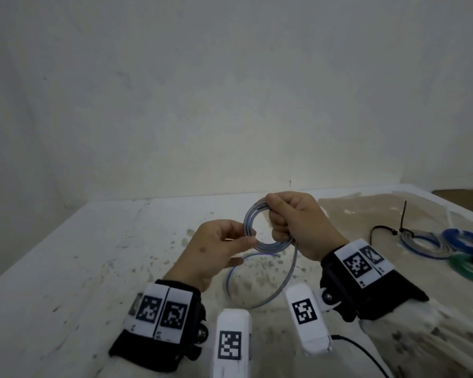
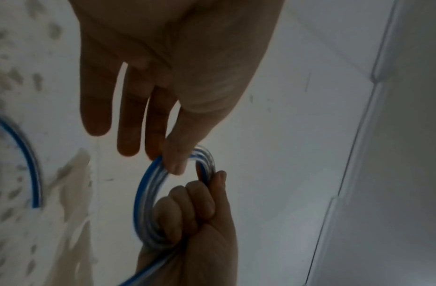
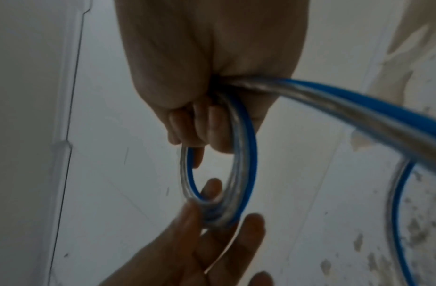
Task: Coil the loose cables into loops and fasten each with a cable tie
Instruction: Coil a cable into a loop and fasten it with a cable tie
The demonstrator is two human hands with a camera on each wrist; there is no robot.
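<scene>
Two hands on one cable coil (image 1: pixel 260 227), right hand (image 1: pixel 298 225) gripping it, left hand (image 1: pixel 216 246) fingers pinching its rim.

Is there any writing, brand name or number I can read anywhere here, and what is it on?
No readable words, brands or numbers.
Black-and-white square code markers on the black wrist bands: patterns, not letters.
Same kind of markers on the white blocks: patterns only.
Tiny dark marks under some markers: too small to read.
Clear blue-striped cable coil: no print visible.

Right hand (image 1: pixel 298 227) raised, fingers curled tight into a fist-like grip, left hand (image 1: pixel 216 249) alongside, thumb and forefinger pinched, other fingers extended
</scene>
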